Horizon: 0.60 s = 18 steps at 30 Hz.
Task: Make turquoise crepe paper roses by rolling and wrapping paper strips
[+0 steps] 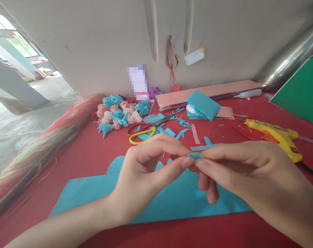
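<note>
Together, my left hand (146, 168) and right hand (245, 165) pinch a small blue piece (195, 156) between thumbs and fingers — held above a larger blue sheet (172, 199) on the red surface (94, 158). Beyond lie scissors (154, 128) among blue scraps (170, 132), just beside a cluster of blue, pink and white flowers (118, 114) — while a yellow glue gun (274, 133) rests near my right hand.

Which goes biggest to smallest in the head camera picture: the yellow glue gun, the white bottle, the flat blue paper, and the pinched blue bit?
1. Flat blue paper, though partly covered
2. Yellow glue gun
3. White bottle
4. Pinched blue bit, though fingers hide some
</note>
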{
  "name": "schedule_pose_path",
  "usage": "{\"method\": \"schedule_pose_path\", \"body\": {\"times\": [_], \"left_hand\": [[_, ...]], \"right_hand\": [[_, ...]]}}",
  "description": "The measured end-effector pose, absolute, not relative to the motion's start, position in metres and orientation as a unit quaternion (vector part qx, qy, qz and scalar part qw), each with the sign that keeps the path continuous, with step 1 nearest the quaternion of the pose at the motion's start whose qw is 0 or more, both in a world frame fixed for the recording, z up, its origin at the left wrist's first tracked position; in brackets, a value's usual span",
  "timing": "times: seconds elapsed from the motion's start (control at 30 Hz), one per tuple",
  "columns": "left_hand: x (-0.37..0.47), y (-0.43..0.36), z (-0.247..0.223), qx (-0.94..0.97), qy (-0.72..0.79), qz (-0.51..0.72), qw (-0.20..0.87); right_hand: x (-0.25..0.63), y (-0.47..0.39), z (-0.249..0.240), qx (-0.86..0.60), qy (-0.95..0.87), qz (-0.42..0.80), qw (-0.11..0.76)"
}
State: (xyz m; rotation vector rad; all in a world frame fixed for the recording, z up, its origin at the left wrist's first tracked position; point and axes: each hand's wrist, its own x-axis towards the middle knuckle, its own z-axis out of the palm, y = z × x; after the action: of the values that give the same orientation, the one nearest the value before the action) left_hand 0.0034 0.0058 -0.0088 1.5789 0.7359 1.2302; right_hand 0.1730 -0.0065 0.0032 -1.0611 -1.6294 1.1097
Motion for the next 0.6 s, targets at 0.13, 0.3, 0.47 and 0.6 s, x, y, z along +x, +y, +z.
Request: {"method": "schedule_pose_path", "body": {"times": [0.13,0.3,0.47,0.6], "left_hand": [[0.004,0.008,-0.012,0.642,0.276,0.51,0.501],[0.005,0.009,-0.015,0.642,0.279,0.522,0.487],[0.005,0.006,-0.015,0.653,0.282,0.54,0.45],[0.007,0.005,-0.017,0.654,0.28,0.543,0.445]], "right_hand": [[0.177,-0.004,0.003,-0.406,-0.642,0.523,0.387],[0.174,-0.008,-0.002,-0.384,-0.677,0.467,0.421],[0.169,-0.014,-0.009,-0.375,-0.77,0.088,0.509],[0.167,-0.015,-0.004,-0.381,-0.791,-0.125,0.463]]}}
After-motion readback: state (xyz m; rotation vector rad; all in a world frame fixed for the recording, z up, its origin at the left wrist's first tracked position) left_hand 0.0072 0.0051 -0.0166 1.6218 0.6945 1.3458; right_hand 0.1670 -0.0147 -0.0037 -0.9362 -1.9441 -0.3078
